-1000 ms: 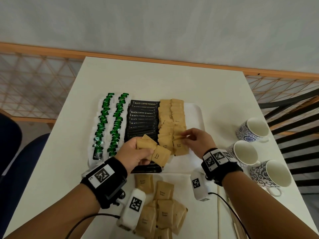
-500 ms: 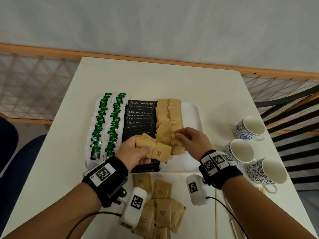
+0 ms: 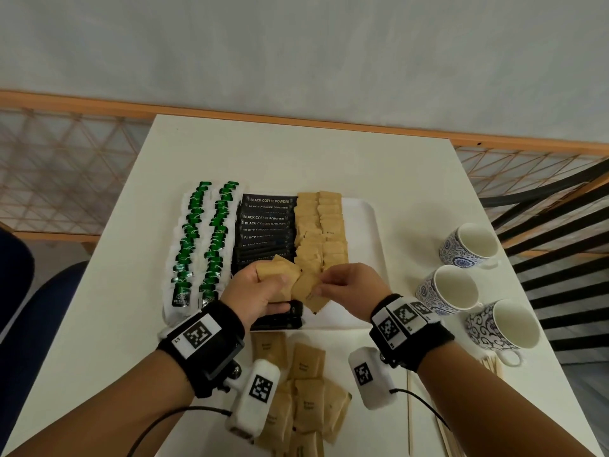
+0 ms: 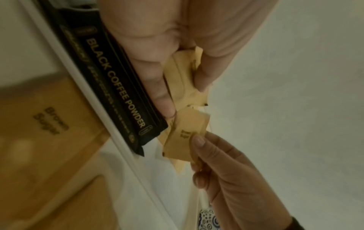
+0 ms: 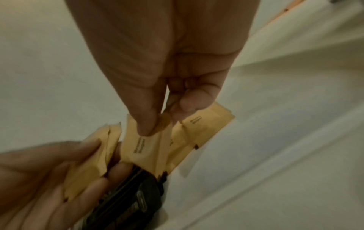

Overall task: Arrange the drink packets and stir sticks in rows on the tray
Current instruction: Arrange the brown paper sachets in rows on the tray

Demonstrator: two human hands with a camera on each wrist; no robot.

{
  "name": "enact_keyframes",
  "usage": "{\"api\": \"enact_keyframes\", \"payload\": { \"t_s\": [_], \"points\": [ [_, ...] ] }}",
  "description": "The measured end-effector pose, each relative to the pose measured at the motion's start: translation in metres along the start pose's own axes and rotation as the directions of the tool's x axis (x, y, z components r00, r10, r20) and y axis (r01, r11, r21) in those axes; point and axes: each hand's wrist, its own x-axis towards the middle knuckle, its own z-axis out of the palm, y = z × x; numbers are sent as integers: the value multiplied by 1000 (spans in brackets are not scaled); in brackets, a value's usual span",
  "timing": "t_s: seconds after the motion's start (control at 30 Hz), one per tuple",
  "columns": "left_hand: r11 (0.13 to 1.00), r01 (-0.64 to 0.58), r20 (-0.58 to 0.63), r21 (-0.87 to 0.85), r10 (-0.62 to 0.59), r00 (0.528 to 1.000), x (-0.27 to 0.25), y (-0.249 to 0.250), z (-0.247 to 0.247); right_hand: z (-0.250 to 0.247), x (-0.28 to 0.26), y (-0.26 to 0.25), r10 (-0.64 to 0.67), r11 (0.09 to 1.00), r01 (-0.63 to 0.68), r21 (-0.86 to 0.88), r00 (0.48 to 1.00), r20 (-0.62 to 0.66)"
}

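A white tray holds rows of green tea packets, black coffee powder sticks and brown sugar packets. My left hand grips a small bunch of brown sugar packets over the tray's near edge. My right hand pinches the corner of one brown sugar packet at the edge of that bunch, seen also as the packet under my thumb in the right wrist view and the packet in the left wrist view. Wooden stir sticks lie on the table at the near right.
A loose pile of brown sugar packets lies on the table in front of the tray. Three blue-patterned mugs stand along the right edge. The tray's right strip is bare. A railing runs behind the table.
My right hand came back from the sugar row on the tray toward my left hand and now pinches a packet from the bunch. The left hand stayed roughly in place.
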Motion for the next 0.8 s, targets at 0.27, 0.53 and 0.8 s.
{"api": "enact_keyframes", "payload": {
  "t_s": [0.27, 0.53, 0.8],
  "points": [
    [999, 3, -91, -41, -7, 996, 6, 7, -16, 8, 7, 15, 165, 986, -164, 38, 986, -30],
    [997, 4, -59, 81, 1, 998, 7, 3, -16, 16, 15, 7, 164, 986, -168, -16, 979, -122],
    [988, 14, -62, 152, -5, 998, 4, -2, -11, 16, 12, 6, 119, 975, -144, -169, 982, -149]
  ]
}}
